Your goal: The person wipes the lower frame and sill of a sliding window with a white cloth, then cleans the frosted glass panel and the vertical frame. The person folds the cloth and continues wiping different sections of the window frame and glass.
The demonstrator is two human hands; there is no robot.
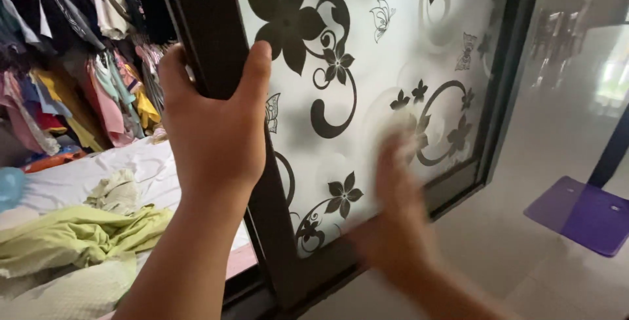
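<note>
My left hand (213, 123) grips the dark vertical frame (216, 45) of a sliding door, fingers wrapped around its edge. The door panel (386, 51) is frosted white with black flower, swirl and butterfly patterns. My right hand (400, 208) is blurred, flat with fingers apart, at or just in front of the lower part of the panel; contact cannot be told. It holds nothing.
Behind the door opening on the left, colourful clothes (85, 64) hang on a rail above a white bed (85, 179) with a crumpled green cloth (78, 235). A purple flat stand (583, 215) lies on the pale tiled floor at right.
</note>
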